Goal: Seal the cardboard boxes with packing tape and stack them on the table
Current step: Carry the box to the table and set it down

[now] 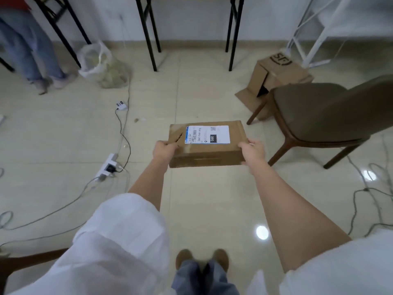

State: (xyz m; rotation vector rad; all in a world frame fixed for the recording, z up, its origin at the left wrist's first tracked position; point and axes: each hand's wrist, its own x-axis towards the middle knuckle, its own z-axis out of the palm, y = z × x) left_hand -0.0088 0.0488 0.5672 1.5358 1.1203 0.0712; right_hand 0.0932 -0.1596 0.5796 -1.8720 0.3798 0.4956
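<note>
The left hand gripped the near left corner of a flat cardboard box, thumb on top by a torn slit and fingers curled under. The right hand clasped the near right corner the same way, thumb over the top edge. Both arms reached forward nearly straight, bare below white sleeves, holding the box roughly level in front of the person over the tiled floor. One white shipping label covered much of the box's top toward its far edge, and a glossy strip of tape ran along the near side. Two cardboard boxes were in view: the held one and a second box, flaps open, standing on the floor to the far right, just behind one brown chair. To the left on the floor lay one white power strip with cables trailing from it. One clear plastic bag sat farther back near the black table legs. Another person's legs stood at the far left.
</note>
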